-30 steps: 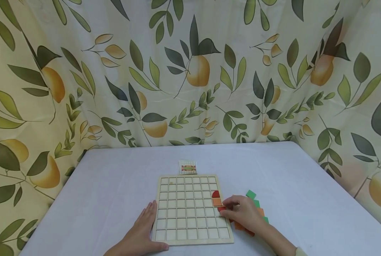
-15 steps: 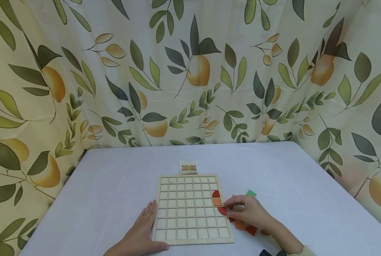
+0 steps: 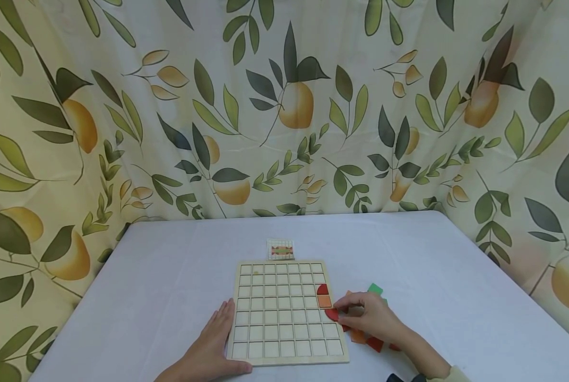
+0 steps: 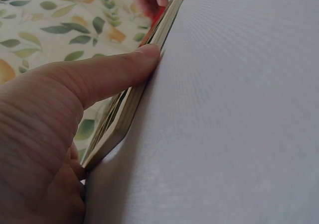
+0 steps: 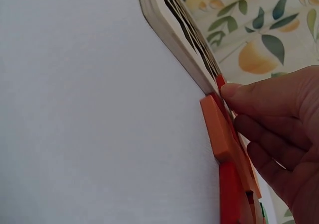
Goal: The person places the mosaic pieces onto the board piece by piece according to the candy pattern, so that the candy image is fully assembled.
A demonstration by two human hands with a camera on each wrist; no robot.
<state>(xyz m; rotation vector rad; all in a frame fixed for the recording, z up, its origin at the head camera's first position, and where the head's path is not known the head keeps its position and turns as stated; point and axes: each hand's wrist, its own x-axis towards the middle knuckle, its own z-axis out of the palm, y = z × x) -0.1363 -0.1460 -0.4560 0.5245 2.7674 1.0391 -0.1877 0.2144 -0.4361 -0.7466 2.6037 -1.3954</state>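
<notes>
A wooden grid board (image 3: 289, 363) lies on the white table. My left hand (image 3: 208, 339) rests at its near-left corner, fingers straight along the left side, thumb (image 4: 119, 69) on the front edge. At the right border, my right hand (image 3: 372, 315) pinches a red rounded piece (image 3: 332, 314) with thumb and fingertips; the piece overlaps the border, and the fingers partly hide it. A red rounded piece (image 3: 322, 289) and an orange square (image 3: 324, 301) sit in right-column cells. In the right wrist view the thumb touches the red piece (image 5: 221, 79).
Loose orange (image 3: 358, 336), red (image 3: 374, 344) and green (image 3: 375, 288) pieces lie right of the board, partly under my right hand. A small pattern card (image 3: 280, 249) lies beyond the board's far edge. A leaf-and-fruit curtain (image 3: 284, 159) surrounds the table.
My right hand has shifted slightly to the right, uncovering more of the red rounded piece and the loose red and orange pieces. The left hand and board have stayed in place.
</notes>
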